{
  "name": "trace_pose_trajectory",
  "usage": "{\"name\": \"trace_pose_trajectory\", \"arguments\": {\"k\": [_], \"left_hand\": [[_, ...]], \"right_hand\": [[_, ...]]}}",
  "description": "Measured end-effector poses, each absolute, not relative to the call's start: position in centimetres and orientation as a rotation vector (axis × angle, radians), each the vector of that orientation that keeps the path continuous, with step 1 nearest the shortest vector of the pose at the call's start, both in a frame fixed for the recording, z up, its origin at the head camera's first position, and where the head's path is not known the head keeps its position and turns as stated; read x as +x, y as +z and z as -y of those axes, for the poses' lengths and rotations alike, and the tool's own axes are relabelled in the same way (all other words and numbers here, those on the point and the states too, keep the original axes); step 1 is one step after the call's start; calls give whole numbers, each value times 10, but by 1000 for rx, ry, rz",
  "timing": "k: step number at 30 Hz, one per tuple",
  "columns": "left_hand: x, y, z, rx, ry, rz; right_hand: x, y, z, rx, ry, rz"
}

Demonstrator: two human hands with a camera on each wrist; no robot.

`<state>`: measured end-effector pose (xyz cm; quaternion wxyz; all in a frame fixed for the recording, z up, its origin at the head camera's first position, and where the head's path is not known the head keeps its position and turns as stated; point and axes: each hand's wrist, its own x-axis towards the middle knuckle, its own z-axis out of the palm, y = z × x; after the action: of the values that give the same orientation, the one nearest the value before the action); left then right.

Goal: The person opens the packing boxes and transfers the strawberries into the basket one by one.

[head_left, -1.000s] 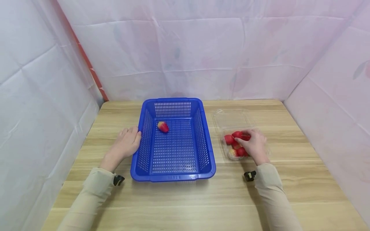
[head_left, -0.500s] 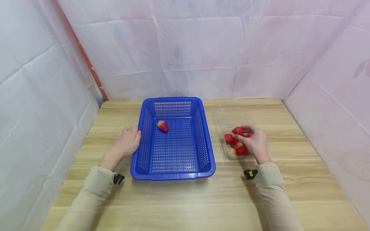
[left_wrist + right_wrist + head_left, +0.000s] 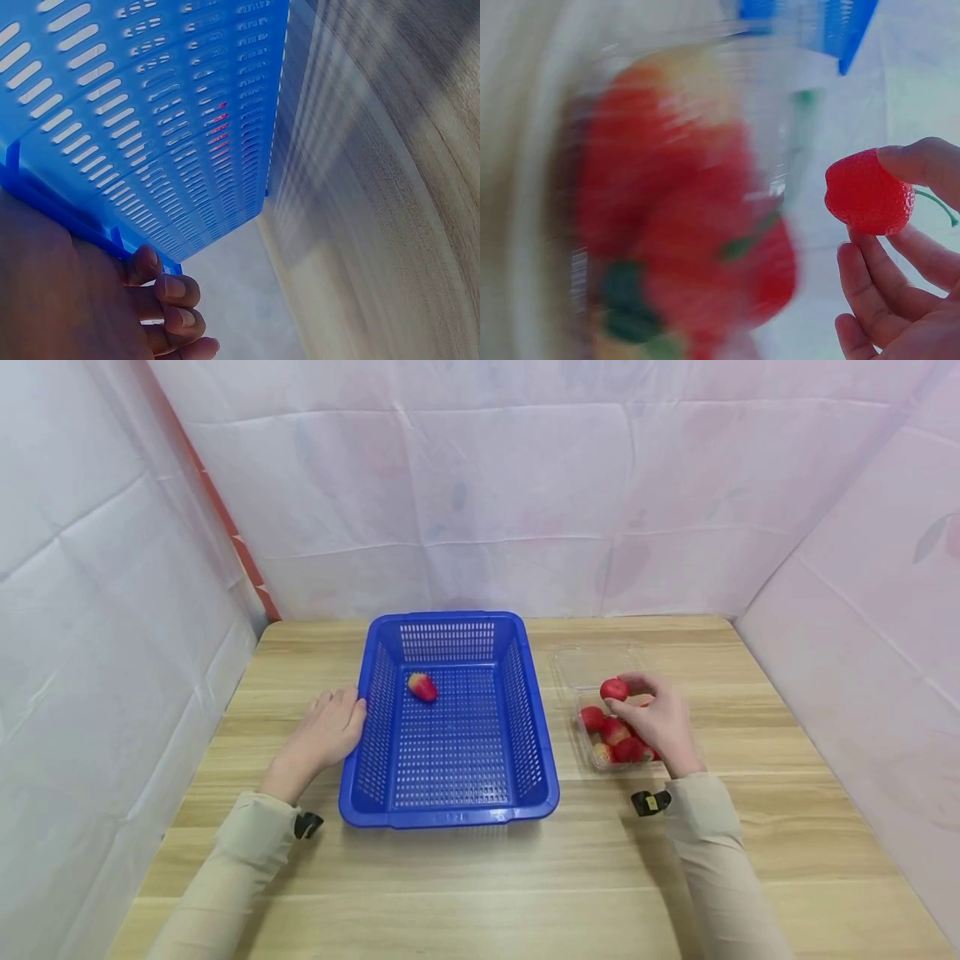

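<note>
On the left side of the blue plastic basket [image 3: 450,817], my left hand [image 3: 326,732] grips the rim; in the left wrist view its curled fingers [image 3: 176,286] show just below the slotted wall. My right hand [image 3: 662,720] pinches a red strawberry [image 3: 870,193] between thumb and fingers, its thin green stem trailing toward the palm. That strawberry is raised above a clear plastic clamshell box [image 3: 587,756], where several more strawberries [image 3: 628,749] lie. One red and pale-yellow strawberry [image 3: 422,687] rests inside the basket, toward its far left corner.
The box's clear lid [image 3: 596,666] lies folded back behind it on the wooden table [image 3: 480,893]. White patterned sheeting [image 3: 510,510] hangs around the back and both sides. The basket stands between the left hand and the box.
My right hand has lifted the strawberry up out of the box, uncovering others below. My left hand and the basket have stayed in place.
</note>
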<state>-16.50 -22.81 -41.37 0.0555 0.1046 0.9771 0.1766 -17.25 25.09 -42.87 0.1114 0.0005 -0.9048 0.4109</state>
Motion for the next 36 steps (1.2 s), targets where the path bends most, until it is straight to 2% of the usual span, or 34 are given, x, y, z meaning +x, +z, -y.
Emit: {"name": "trace_pose_trajectory", "arguments": {"k": [18,27,36], "left_hand": [[-167,-412,229,338,518,-2999],[-168,-412,229,361,518,-3009],[-167,-413,229,360,522,-3015]], "right_hand": [[-190,-371,-197,228,1202,2581],[-206,-354,-159,270,1242,2646],[-235,-350,-117,479,1407,2620]]}}
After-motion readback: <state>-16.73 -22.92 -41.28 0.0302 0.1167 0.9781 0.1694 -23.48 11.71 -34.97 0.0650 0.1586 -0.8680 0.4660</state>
